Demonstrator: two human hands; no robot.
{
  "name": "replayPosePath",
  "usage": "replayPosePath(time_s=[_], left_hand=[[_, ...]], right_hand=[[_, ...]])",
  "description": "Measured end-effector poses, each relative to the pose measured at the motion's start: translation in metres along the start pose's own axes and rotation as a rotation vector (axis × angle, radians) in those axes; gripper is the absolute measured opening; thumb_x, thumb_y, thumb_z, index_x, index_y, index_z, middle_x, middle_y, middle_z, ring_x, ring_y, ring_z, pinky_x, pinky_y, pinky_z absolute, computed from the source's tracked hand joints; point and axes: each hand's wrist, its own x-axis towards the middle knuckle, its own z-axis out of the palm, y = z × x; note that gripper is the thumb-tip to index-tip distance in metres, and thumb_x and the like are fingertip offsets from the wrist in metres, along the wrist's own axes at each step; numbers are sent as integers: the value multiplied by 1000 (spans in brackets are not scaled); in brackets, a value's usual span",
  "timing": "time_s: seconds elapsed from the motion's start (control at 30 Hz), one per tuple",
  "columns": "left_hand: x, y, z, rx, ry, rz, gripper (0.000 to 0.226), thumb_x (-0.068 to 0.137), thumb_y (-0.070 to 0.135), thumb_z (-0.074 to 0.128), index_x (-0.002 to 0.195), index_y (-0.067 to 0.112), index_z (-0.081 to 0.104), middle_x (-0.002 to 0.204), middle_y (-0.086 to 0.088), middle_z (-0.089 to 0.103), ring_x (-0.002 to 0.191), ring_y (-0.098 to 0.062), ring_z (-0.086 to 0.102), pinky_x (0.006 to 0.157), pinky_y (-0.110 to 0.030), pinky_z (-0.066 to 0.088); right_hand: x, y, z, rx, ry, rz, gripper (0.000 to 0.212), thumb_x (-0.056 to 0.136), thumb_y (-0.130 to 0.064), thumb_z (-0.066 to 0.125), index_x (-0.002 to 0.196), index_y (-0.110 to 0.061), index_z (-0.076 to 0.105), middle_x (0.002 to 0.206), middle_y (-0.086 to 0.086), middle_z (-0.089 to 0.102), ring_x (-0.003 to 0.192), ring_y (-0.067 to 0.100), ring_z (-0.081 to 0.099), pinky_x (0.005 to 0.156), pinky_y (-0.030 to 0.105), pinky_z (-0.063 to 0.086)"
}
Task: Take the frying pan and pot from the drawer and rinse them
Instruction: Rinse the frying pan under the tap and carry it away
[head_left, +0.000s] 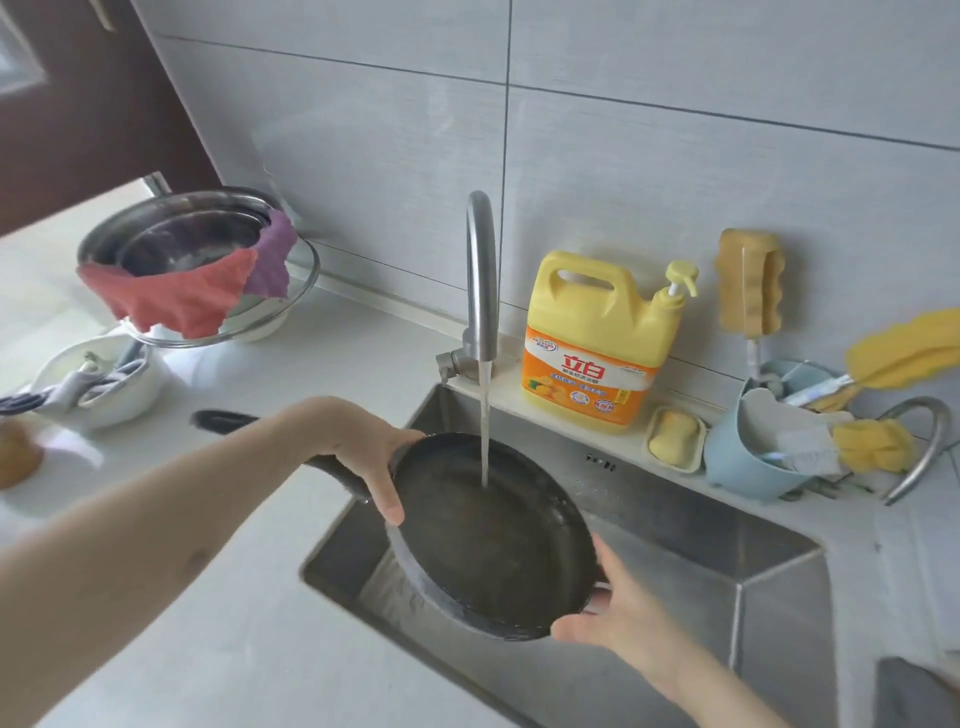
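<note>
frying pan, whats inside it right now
Water from the faucet streams into the frying pan, wetting its dark base. No food shows. The sink floor beneath it is hidden.

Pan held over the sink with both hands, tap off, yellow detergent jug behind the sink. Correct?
Not quite: the tap is on. The head view shows a stream of water falling from its spout into the frying pan. The rest stands: left hand and right hand hold the pan over the sink, with the yellow detergent jug behind it.
</note>
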Motion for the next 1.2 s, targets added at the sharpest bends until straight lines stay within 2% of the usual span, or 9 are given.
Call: replayPosePath(time_s=[0.13,0.3,0.4,0.53,0.6,0.7,0.77,0.9,1.2], left_hand=[[-28,2,-8,272,218,-50,127,61,31,91,151,39,2,80,12,59,74,-12,60,71,-24,50],[-34,-2,17,579,670,45,133,62,53,82,140,50,-26,81,9,60,77,-19,56,69,-31,47],[-13,-13,39,418,818,111,134,65,52,81,138,51,-30,88,3,63,80,-22,58,73,-32,48],[22,-21,61,-60,712,251,137,60,39,88,145,52,-19,117,16,59,99,-16,61,85,-28,47],[35,-18,70,-236,568,335,134,61,29,91,148,48,-10,131,27,48,117,4,53,97,-18,44],[39,-9,73,-293,310,352,109,75,8,82,140,43,1,119,34,42,97,33,43,79,5,36],[36,-7,68,-247,214,299,108,75,13,83,147,39,6,122,28,53,107,20,51,89,-2,39],[23,-9,50,-19,292,187,131,61,34,88,150,45,-8,136,22,51,125,-7,50,110,-29,36],[14,8,48,367,700,114,128,66,46,82,142,52,-21,79,5,58,77,-22,58,64,-27,40]], right_hand=[[9,6,51,50,118,-122,115,47,6,92,129,-52,36,118,-13,65,106,10,66,84,24,54],[25,-4,50,-145,357,-173,151,39,-40,98,150,-45,-3,156,-6,24,142,13,30,116,43,31],[29,-26,12,-341,419,-227,150,48,-28,97,152,-31,-11,160,-6,7,142,1,10,116,24,11],[25,-64,-51,-654,289,-221,153,45,-40,96,150,-38,-16,158,-9,5,143,5,13,112,23,19],[20,-81,-77,-797,208,-115,159,34,-58,91,152,-36,-13,157,-10,8,144,12,19,114,32,26],[9,-88,-96,-792,91,-67,144,27,-64,89,149,-42,14,145,-10,39,130,8,44,108,35,40],[1,-70,-93,-655,32,-63,127,35,-49,95,142,-48,27,131,-17,55,116,1,55,102,31,47],[2,-7,-49,-446,157,39,158,29,-49,95,154,-35,0,146,-7,33,130,12,45,111,37,39],[37,12,-7,-358,416,-96,148,52,-19,95,151,-31,-14,159,2,10,146,18,18,116,35,21]])
